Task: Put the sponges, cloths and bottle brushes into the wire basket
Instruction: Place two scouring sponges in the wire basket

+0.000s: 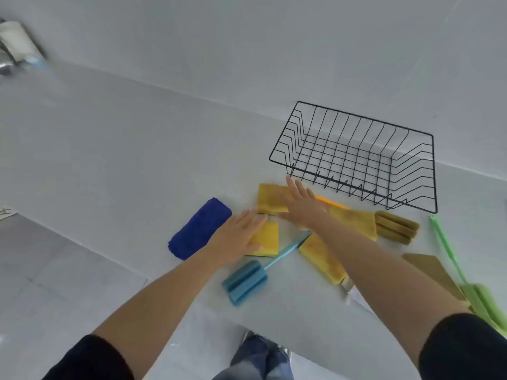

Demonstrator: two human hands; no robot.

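Note:
An empty black wire basket (354, 157) stands at the back right of the white table. In front of it lie yellow sponges and cloths. My left hand (236, 237) rests flat, fingers apart, on a yellow sponge (267, 238). My right hand (301, 204) lies open over another yellow sponge (269, 197), with an orange one (333, 203) just behind it. A rolled blue cloth (199, 229) sits left of my left hand. A blue bottle brush (247, 281) lies under my arms, a brown-headed brush (395, 227) and a green brush (450, 259) to the right. More yellow cloths (321, 256) lie beneath my right forearm.
The white table (123, 160) meets a white wall behind the basket. A tan flat piece (430, 270) lies near the green brush at the right edge. A blurred white object (19, 45) is at the far left. The table's front edge runs near my legs.

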